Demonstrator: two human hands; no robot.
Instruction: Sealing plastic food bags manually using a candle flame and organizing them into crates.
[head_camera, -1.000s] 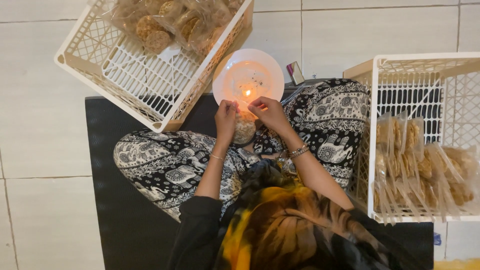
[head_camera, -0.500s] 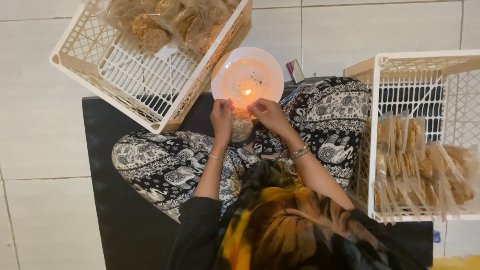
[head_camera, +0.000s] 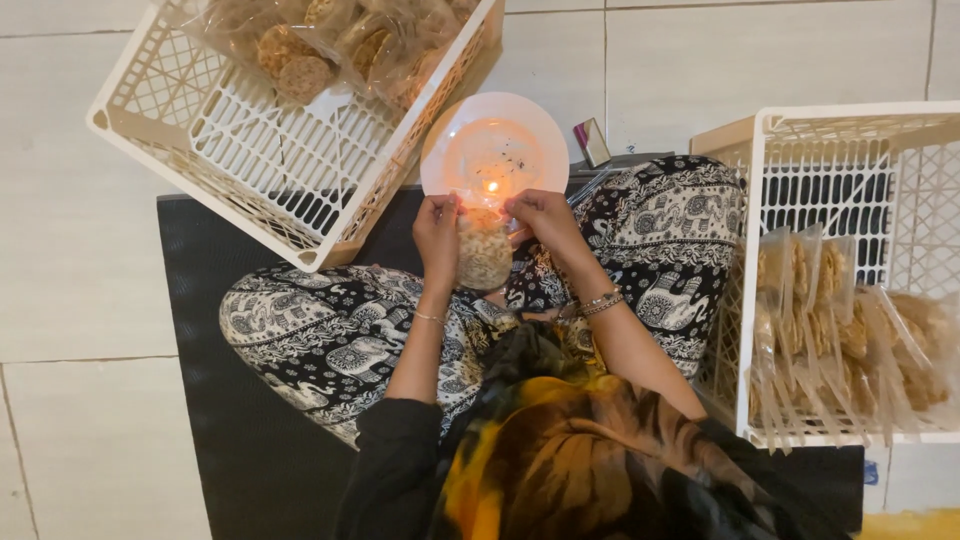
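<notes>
A white plastic crate sits tilted on the pale tiled floor, with clear packets of round crackers heaped at its far end. A second white crate stands well apart from it, holding upright packets of crackers. A black mat covers the floor between them, and a small pink-edged object lies on the tiles.

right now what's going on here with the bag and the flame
A person sits cross-legged on a dark mat, holding a small clear bag of snacks with both hands. The left hand and right hand grip its top edge close to a small flame on a white plate. A white crate with similar bags stands tilted at upper left; another crate of bags stands at right.
</notes>
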